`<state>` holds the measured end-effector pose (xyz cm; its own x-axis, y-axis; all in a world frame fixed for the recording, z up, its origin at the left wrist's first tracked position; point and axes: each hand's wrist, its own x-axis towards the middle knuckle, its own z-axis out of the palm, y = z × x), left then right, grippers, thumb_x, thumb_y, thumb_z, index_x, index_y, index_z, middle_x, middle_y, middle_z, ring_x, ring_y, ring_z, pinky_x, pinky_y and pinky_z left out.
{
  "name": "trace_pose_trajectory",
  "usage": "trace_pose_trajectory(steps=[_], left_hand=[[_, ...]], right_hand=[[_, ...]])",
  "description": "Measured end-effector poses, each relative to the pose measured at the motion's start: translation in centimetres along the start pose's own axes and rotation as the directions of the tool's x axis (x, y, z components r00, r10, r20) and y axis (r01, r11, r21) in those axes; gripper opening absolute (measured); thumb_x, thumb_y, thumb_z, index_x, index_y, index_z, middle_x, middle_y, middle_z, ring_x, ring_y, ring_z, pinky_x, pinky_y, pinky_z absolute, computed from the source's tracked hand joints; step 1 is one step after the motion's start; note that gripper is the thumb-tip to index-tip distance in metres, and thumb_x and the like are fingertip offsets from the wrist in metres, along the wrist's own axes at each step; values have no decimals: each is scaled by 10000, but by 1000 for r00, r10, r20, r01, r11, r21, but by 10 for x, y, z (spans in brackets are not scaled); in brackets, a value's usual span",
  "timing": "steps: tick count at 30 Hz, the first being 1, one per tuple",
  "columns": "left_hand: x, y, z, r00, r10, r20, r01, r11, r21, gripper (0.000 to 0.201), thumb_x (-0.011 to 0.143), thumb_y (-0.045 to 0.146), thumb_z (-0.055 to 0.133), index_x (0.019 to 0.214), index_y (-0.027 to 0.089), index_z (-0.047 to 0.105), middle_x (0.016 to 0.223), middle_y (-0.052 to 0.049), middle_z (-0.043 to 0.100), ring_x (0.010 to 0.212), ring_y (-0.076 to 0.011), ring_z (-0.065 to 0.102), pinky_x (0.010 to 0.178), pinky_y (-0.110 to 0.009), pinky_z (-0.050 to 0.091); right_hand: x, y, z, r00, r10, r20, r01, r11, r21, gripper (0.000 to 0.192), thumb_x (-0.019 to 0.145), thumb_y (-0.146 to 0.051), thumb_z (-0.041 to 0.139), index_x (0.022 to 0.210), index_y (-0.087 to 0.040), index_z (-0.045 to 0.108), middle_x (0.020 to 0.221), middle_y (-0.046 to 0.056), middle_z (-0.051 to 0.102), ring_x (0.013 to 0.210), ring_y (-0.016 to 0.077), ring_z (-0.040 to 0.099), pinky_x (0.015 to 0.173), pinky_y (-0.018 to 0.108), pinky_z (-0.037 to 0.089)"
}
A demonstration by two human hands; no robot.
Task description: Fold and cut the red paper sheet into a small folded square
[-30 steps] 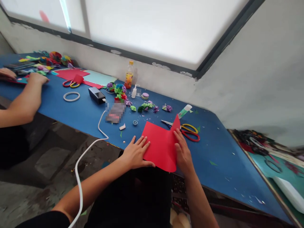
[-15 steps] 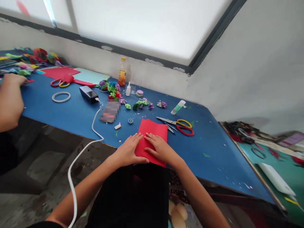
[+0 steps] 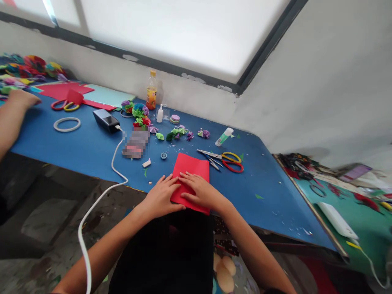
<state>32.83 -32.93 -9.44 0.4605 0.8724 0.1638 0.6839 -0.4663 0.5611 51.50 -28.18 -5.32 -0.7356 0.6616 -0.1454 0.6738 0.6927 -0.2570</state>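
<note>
A folded red paper sheet (image 3: pixel 192 167) lies at the near edge of the blue table (image 3: pixel 92 147). My left hand (image 3: pixel 161 197) rests flat on its left edge, fingers spread. My right hand (image 3: pixel 200 190) presses flat on the sheet's near half, fingers pointing left. Neither hand grips anything. Scissors with yellow and red handles (image 3: pixel 228 160) lie just right of the paper, beyond my right hand.
A glue stick (image 3: pixel 223 136), small paper flowers (image 3: pixel 177 132), a drink bottle (image 3: pixel 151 90), a power bank (image 3: pixel 105 120) with a white cable (image 3: pixel 101 196) and a tape ring (image 3: pixel 67 124) lie on the table. Another person's arm (image 3: pixel 10 112) works at far left. A green table (image 3: pixel 346 204) stands right.
My right hand folded the raised right flap of the red sheet over to the left and now presses it flat. The view shifted, so everything sits further left.
</note>
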Motion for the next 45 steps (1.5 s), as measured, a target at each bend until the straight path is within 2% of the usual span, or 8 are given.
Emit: trace_pose_trajectory(steps=[9, 15, 21, 26, 36, 45], left_hand=[[-1, 0, 2, 1000, -5, -17, 5, 1000, -13, 667, 720, 455, 641, 1287, 171, 434, 1385, -110, 419, 1318, -289, 317, 1093, -493, 231], [-1, -1, -1, 1000, 10, -7, -10, 1000, -19, 649, 687, 454, 678, 1235, 160, 492, 1371, -126, 433, 1304, -289, 342, 1094, -491, 239], [-18, -23, -15, 998, -27, -53, 24, 998, -64, 524, 728, 455, 649, 1133, 129, 580, 1307, -147, 502, 1223, -263, 458, 1044, -402, 362], [-26, -35, -19, 997, 29, -70, -35, 996, -87, 375, 757, 374, 646, 1063, 160, 621, 1237, -108, 570, 1188, -226, 494, 1024, -373, 390], [-25, -33, -16, 995, 47, -90, -52, 997, -51, 321, 762, 342, 645, 1029, 165, 647, 1230, -107, 575, 1175, -237, 503, 1017, -390, 400], [-25, -30, -19, 996, 47, -72, -49, 998, -32, 333, 776, 342, 630, 1049, 152, 634, 1244, -111, 564, 1190, -236, 489, 1032, -393, 382]], right_hand=[[2, 2, 1, 1000, -12, 27, 12, 1000, 17, 586, 837, -436, 511, 1346, -166, 405, 1423, 94, 358, 1326, 261, 309, 1095, 450, 257], [3, 2, 1, 1000, -13, 6, 13, 999, 34, 569, 821, -411, 541, 1323, -163, 439, 1408, 106, 386, 1315, 263, 330, 1086, 446, 278], [3, 0, 0, 1000, -13, -26, 15, 998, 64, 554, 814, -424, 550, 1297, -165, 471, 1382, 112, 424, 1298, 259, 360, 1078, 438, 303], [5, 3, 3, 999, -16, -38, 19, 998, 65, 554, 819, -428, 541, 1296, -157, 470, 1380, 115, 425, 1295, 261, 363, 1076, 444, 306], [6, 5, 9, 998, -18, -54, 20, 998, 52, 547, 830, -443, 521, 1311, -191, 452, 1386, 92, 421, 1306, 259, 345, 1078, 454, 298], [7, 3, 10, 999, -3, -52, 5, 999, 39, 567, 834, -451, 515, 1310, -149, 451, 1392, 108, 411, 1313, 261, 332, 1088, 447, 283]])
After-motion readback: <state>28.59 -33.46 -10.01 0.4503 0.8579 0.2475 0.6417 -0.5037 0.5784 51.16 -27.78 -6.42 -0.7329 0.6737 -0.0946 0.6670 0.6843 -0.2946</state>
